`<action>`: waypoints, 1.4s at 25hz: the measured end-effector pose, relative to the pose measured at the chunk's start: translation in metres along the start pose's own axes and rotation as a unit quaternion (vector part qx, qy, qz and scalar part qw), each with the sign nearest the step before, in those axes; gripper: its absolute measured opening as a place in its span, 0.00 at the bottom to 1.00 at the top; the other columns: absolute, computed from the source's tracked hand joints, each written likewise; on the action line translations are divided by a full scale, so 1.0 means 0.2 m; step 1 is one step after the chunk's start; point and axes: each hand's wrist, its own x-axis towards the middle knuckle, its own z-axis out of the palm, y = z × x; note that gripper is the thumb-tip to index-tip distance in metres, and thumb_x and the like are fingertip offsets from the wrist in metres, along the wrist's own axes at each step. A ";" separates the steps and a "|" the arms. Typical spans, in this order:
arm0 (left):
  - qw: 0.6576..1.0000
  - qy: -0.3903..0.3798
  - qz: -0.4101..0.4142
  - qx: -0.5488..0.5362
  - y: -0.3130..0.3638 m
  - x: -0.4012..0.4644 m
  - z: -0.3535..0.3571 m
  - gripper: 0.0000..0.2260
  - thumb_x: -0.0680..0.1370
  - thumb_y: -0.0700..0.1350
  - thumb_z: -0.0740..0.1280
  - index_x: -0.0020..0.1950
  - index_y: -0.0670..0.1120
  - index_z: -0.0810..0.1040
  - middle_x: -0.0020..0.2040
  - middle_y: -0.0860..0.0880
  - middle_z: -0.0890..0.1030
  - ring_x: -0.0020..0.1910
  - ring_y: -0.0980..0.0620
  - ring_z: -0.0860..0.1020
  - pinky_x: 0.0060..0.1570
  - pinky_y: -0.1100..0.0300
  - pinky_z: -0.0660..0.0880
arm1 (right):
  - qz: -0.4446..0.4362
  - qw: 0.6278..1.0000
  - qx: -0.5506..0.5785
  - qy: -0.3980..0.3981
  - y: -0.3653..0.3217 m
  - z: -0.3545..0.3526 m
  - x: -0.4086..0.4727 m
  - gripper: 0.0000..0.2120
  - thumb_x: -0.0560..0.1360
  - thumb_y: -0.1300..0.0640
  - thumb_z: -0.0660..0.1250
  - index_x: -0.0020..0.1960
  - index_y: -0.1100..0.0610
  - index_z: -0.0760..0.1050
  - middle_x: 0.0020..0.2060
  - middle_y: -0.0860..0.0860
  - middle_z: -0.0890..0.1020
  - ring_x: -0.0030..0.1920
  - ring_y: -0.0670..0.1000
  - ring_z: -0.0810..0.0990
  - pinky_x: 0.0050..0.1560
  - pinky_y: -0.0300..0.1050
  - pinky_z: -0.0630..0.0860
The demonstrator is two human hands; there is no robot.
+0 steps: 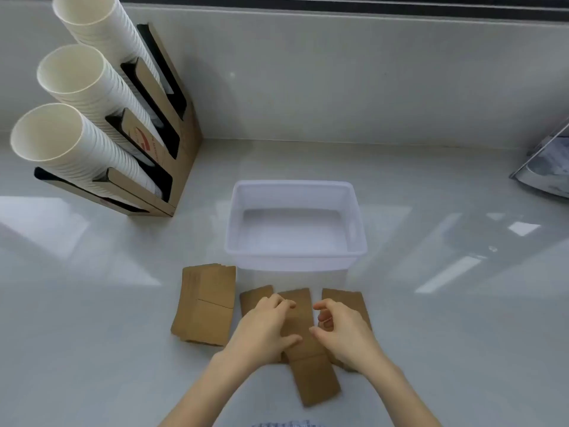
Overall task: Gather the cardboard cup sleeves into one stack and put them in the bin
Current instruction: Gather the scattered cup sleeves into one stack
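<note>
Brown cardboard cup sleeves lie flat on the pale counter in front of a translucent white bin (295,252), which holds nothing. A thick stack of sleeves (204,303) sits to the left of the bin's front. Three loose sleeves lie nearer me: a left one (254,295), a long middle one (311,365) and a right one (348,298). My left hand (266,328) rests on the left and middle sleeves, fingers spread flat. My right hand (345,332) hovers over the right sleeve with its fingers curled and apart, holding nothing that I can see.
A cardboard cup dispenser (147,149) with three tilted stacks of white paper cups (70,140) stands at the back left. A shiny grey object (548,167) sits at the right edge. The counter meets a wall at the back.
</note>
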 end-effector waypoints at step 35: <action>0.858 0.053 -0.093 -0.503 -0.02 0.00 0.03 0.05 0.76 0.43 0.63 0.49 0.51 0.76 0.46 0.51 0.80 0.44 0.56 0.77 0.34 0.74 0.73 | 0.087 0.964 0.186 0.167 0.11 -0.07 0.00 0.09 0.74 0.55 0.64 0.54 0.52 0.75 0.52 0.52 0.78 0.52 0.52 0.76 0.50 0.41 0.72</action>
